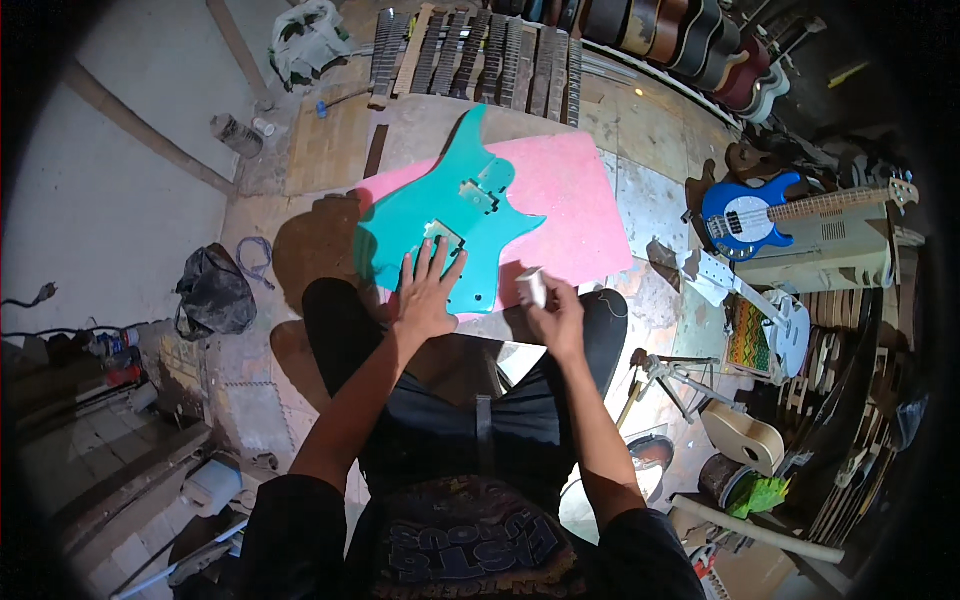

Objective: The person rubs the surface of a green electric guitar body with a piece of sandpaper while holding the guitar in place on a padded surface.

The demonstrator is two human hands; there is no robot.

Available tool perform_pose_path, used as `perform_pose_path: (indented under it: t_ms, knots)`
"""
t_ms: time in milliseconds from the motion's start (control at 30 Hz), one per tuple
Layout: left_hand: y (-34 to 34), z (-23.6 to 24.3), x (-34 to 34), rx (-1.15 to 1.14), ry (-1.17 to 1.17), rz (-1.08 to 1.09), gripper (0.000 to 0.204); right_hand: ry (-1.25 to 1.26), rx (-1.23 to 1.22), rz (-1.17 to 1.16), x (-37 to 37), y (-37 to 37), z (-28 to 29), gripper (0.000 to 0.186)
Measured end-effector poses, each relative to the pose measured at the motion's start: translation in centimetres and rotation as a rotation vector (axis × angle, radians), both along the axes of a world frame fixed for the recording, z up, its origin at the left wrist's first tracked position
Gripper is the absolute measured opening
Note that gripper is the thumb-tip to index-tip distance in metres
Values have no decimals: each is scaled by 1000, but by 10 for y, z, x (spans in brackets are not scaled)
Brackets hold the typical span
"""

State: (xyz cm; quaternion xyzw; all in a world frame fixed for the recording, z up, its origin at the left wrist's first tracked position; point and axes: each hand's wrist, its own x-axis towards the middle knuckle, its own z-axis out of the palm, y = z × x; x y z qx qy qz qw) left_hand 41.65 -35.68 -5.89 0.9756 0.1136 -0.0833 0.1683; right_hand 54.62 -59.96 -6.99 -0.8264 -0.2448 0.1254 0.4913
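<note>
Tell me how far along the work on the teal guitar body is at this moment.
Done: the teal guitar body is painted, its cavities cut, and it lies on the pink mat. In hand: the left hand lies flat on the body's lower end, while the right hand holds a small pale block off the surface. Left: no neck, pickups or hardware fitted.

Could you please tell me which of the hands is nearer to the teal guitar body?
Left. The left hand lies flat on the teal guitar body; the right hand is off to its right, holding a small pale block.
</note>
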Motion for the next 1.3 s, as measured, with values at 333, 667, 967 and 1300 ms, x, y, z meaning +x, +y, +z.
perform_pose_path:
  t_ms: [333, 667, 967, 1300]
  knots:
    - [24, 1, 20, -48, 72, 32, 145, 434, -84, 16, -17, 54, 35, 29]
    - [24, 2, 20, -32, 136, 34, 145, 6, -183, 98, -33, 47, 29, 16]
    - [22, 7, 21, 1, 191, 42, 144, -450, -219, 267, -43, 36, 29, 23]
    - [19, 10, 25, 21, 261, 33, 144, -479, -217, 265, -43, 33, 20, 29]
